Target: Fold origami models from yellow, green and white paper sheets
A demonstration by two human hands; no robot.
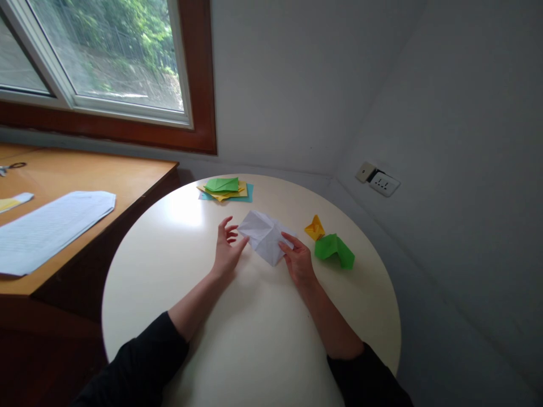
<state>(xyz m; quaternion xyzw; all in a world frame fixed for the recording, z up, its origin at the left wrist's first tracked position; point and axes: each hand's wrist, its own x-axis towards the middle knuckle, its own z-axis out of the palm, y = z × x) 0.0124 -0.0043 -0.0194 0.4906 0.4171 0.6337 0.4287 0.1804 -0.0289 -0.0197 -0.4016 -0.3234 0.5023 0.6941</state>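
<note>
At the far left a wooden desk carries a pale printed sheet, flat and matt, with a yellow-tipped slip beside it and what looks like scissors at the frame's edge, too small to be sure; above it a window in a brown frame looks onto greenery.

Next comes the round table, cream and faintly glossy; near its far rim lies a stack of coloured paper, green on yellow on teal, thin squares fanned slightly askew.

The left hand rests on the tabletop with fingers spread and relaxed, its thumb touching the left edge of the white paper, gripping nothing; the sheet lies directly to its right, between the two hands, creased into facets and partly lifted, its long axis running from upper left to lower right.

The right hand pinches the sheet's lower right edge, thumb and fingertips closed on it; both hands are in contact, the right having the firmer hold.

Just right of that hand, apart from it, sit a small yellow folded figure, pointed and crisp, and a green folded piece, bent like a tent; on the grey wall beyond is a white socket.
</note>
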